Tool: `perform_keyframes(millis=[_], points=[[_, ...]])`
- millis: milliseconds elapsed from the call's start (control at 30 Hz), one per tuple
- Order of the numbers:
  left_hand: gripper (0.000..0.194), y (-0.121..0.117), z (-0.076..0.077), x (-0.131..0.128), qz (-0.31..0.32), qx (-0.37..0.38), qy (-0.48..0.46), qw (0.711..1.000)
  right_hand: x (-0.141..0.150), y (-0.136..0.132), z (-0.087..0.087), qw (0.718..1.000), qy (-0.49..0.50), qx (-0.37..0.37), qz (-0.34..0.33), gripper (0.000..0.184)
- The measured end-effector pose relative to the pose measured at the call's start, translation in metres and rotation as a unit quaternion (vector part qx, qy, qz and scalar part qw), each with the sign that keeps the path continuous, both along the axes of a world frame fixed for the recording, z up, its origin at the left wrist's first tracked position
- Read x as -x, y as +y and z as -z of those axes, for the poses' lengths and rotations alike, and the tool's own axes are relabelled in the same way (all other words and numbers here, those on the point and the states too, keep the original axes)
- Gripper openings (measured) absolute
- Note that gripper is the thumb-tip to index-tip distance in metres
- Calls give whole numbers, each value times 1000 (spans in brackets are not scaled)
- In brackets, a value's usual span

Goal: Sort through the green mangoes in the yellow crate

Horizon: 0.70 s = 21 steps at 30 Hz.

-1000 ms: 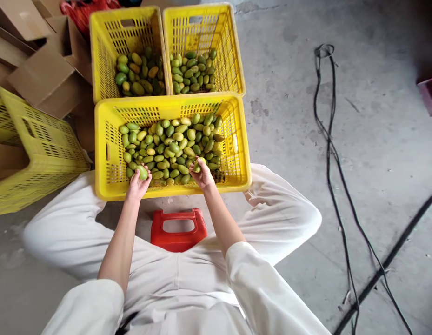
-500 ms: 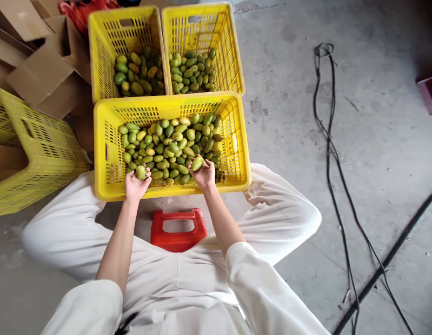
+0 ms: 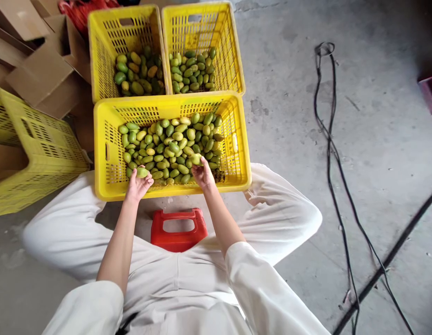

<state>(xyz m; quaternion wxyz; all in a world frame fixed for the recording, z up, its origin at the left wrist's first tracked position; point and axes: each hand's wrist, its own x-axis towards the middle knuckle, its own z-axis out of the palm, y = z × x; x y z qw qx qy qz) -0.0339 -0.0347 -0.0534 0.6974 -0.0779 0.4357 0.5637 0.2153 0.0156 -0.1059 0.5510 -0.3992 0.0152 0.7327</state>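
Note:
My left hand (image 3: 138,187) holds a green mango (image 3: 142,172) in its fingers, over the front left part of the near yellow crate (image 3: 238,163). In my right hand (image 3: 203,177) is another, yellow-green mango (image 3: 196,159), gripped at the fingertips with the thumb on its right side. Both hands are above the crate's front rim, apart from each other. Below and beyond them, many small oval mangoes (image 3: 167,150), green to yellow, cover the crate's bottom.
Two more yellow crates, left (image 3: 107,70) and right (image 3: 229,56), stand behind with mangoes inside. Another yellow crate (image 3: 51,144) and cardboard boxes (image 3: 41,74) are at left. A red plastic stool (image 3: 179,239) is between my legs. Black cables (image 3: 329,139) lie on the floor at right.
Both mangoes have been turned in my fingers. The right one is raised slightly to the fingertips; the left one now lies more sideways. The crates have not moved.

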Motion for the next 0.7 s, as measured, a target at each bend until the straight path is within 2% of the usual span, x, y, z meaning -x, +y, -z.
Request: perform_keyframes(millis=[200,267,367,433,567,700], points=[[47,3,-1,5,-43,5,-30,999,-4,1,-20,999,27,35,5,30],[48,5,-1,6,-52,13,-33,998,-4,1,-24,998,41,39,2,28],[33,7,-1,5,-65,48,-21,997,-4,0,-26,998,48,42,-5,19],[21,7,-1,3,-62,54,-17,996,-3,0,-25,998,46,28,-34,16],[20,5,-3,1,-61,5,-17,998,-3,-2,-23,994,41,-7,-100,18],[30,1,-3,3,-80,-45,-17,996,-3,-2,-19,994,47,-1,-97,27]])
